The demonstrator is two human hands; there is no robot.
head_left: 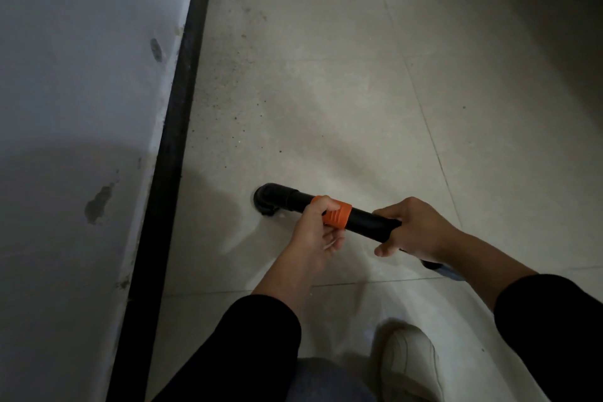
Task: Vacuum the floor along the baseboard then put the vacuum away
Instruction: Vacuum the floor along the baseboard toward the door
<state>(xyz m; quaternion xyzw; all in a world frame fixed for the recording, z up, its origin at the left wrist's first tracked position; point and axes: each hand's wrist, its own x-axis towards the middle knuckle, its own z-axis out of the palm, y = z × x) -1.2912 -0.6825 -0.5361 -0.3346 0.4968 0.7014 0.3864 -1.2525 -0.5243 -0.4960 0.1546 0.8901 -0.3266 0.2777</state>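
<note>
Two grips: left grip (313,228) wrapping orange collar (340,215), right grip (414,228) clenching wand (368,222)
Axis: nozzle (270,201) aiming left at baseboard (176,140)

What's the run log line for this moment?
stage: vacuuming | left hand: grips orange collar | right hand: grips black wand | nozzle: at floor, apart from baseboard

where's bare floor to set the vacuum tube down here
Bare floor tile lies right of the gritty strip along the baseboard, beyond the vacuum tube. Crowded at the bottom: left hand, right hand and shoe.
</note>
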